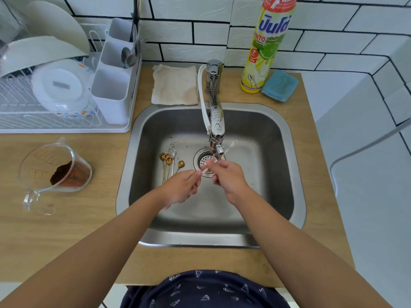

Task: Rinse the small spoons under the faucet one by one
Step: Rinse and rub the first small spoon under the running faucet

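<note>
Over the drain of the steel sink (278,134), my left hand (181,187) pinches the handle of a small pale spoon (205,168). My right hand (226,176) has its fingers curled round the spoon's bowl end, right under the faucet (215,121) spout. Several small gold spoons (169,163) lie together on the sink floor, left of the drain, with coffee specks on their bowls. I cannot make out a water stream clearly.
A glass measuring jug (55,172) with brown grounds lies tipped on the counter at left. Behind it is a dish rack (66,90) with plates and a cutlery holder. A folded cloth (175,85), dish soap bottle (266,45) and blue sponge (280,85) line the back edge.
</note>
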Demonstrator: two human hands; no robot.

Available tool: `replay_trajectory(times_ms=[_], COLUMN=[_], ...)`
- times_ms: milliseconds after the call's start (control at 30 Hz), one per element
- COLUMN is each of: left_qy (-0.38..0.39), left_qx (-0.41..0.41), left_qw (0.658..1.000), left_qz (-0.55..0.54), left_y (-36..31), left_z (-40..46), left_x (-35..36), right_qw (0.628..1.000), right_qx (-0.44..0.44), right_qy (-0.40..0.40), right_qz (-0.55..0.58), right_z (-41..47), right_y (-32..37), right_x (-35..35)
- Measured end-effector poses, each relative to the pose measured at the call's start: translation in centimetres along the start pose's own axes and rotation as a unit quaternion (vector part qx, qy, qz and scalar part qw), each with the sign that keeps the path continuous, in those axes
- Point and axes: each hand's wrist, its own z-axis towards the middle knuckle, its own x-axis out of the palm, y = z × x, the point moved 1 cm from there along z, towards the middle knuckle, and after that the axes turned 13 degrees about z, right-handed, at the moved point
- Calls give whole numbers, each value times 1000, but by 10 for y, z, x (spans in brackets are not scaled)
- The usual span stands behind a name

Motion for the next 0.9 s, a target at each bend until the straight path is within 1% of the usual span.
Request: replay_trajectory(times_ms=[67,100,167,200,233,300,367,433,467,500,567,633,667,700,767,833,900], left_qy=[16,20,15,3,-14,-59,-110,-151,-153,-138,-70,-8,6,9,3,11,13], left_qx=[6,6,4,6,10,25,48,61,61,63,66,55,45,32,5,2,20], left_qw=[1000,1000,1000,1000,1000,998,993,986,986,988,993,997,998,999,999,999,1000], left_qz=[11,16,20,17,8,-9,12,23,8,-18,-65,-58,-35,-7,33,40,19], left_y=[5,7,10,9,5,-6,-21,-34,-38,-40,-43,-41,-38,-35,-30,-27,-24], left_z=[-1,0,4,8,12,22,31,38,41,44,44,43,42,40,37,34,30], left_x=[-3,-5,-5,-4,-3,3,10,18,21,24,27,25,22,19,12,10,10], right_qw=[995,994,998,998,998,996,992,994,995,995,994,988,984,984,991,996,998], right_qx=[-12,-12,-1,2,-2,-19,-28,-34,-46,-61,-79,-80,-75,-68,-49,-34,-20], right_qy=[-54,-55,-4,24,34,0,-35,-37,-35,-37,-55,-82,-85,-80,-51,-18,22], right_qz=[79,98,69,50,47,87,116,96,80,66,59,107,134,143,115,80,53], right_z=[7,8,5,2,1,3,5,5,6,6,7,9,10,10,7,5,2], right_y=[9,11,9,6,4,9,15,18,19,22,30,37,39,39,34,27,19], right_x=[-8,-10,-10,-10,-10,-15,-21,-23,-24,-25,-29,-37,-40,-42,-38,-29,-19])
